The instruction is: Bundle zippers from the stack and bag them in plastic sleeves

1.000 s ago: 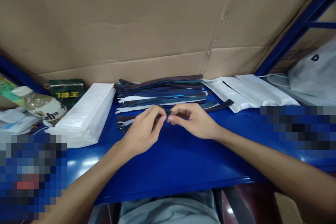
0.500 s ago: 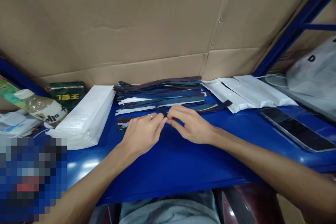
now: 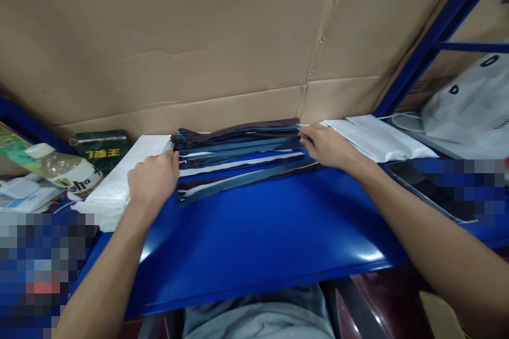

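Several zipper strips in dark blue, teal, brown and white lie side by side in bundles at the back of the blue table. My left hand is closed at their left ends, its fingers curled around the end of a dark strip. At the right ends, my right hand pinches the end of a dark blue-teal strip. The held strip seems to stretch between both hands over the pile. My fingertips are partly hidden. A teal strip slants across the front of the bundles.
White packets are stacked at the left, beside a bottle and a dark green pouch. More white packets lie at the right, near a dark phone. A plastic bag and a cardboard wall stand behind.
My hands were together at the middle front of the strips. They have moved apart, the left to the left ends and the right to the right ends. A strip now slants across the front.
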### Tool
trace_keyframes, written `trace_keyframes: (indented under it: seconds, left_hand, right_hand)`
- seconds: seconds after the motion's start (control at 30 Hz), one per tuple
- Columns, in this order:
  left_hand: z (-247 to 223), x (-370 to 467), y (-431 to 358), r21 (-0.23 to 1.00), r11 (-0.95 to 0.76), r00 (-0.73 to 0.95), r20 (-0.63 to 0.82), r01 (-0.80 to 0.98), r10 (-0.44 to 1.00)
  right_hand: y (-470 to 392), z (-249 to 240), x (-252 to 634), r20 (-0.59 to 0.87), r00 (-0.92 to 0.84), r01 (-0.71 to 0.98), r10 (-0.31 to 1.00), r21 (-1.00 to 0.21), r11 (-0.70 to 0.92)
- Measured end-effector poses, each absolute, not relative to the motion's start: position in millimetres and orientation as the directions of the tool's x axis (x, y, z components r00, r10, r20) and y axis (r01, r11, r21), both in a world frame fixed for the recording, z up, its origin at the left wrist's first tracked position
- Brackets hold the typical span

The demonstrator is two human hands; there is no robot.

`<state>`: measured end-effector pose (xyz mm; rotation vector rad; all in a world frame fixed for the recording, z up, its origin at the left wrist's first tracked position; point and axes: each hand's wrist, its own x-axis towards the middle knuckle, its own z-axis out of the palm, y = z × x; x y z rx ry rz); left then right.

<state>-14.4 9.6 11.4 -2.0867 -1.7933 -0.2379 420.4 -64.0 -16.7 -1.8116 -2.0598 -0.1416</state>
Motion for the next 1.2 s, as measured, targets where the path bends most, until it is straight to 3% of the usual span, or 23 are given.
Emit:
trace_keyframes:
  seconds: [0.1,0.23,0.43,0.53,0.67,0.93,1.07,1.2]
  left_hand:
    - [10.4,-24.0,15.2,-0.173,-0.073,0.130,0.347,0.982,0.929]
    - [10.3,-11.2,6.5,-0.098,-0.092,0.124,0.399,0.991,0.909]
    - [4.9,40.5,-36.3,0.112,-0.545,0.460,0.414,0.831,0.786]
    - [-1.9,60.4,-56.2,0.186,-0.682,0.603,0.343,0.708,0.720]
    - [-12.0,69.1,-63.2,0.184,-0.735,0.678,0.293,0.652,0.675]
    - [-11.9,68.0,-58.5,0.147,-0.776,0.693,0.371,0.614,0.618]
    - [6.1,51.6,-47.2,0.159,-0.711,0.634,0.351,0.685,0.689]
    - [30.6,8.7,-22.7,0.299,-0.609,0.586,0.172,0.735,0.792]
  right_hand:
    - [-66.5,-13.9,419.2,0.399,-0.059,0.977,0.915,-0.165,0.135]
    - [-73.7,-11.8,397.5,0.392,-0.029,0.926,0.920,-0.336,0.172]
    - [-87.6,-18.3,350.1,0.375,-0.085,0.635,0.923,-0.693,0.341]
    - [-96.4,-19.3,327.9,0.346,-0.071,0.526,0.936,-0.784,0.330]
    - [-107.4,-15.6,307.7,0.369,-0.116,0.496,0.922,-0.783,0.375]
    - [-108.3,-13.5,302.6,0.411,-0.153,0.462,0.899,-0.775,0.432]
    - [-101.7,-2.9,330.0,0.365,-0.067,0.601,0.929,-0.728,0.329]
    - [-97.9,12.8,391.0,0.258,0.076,0.755,0.963,-0.646,0.113]
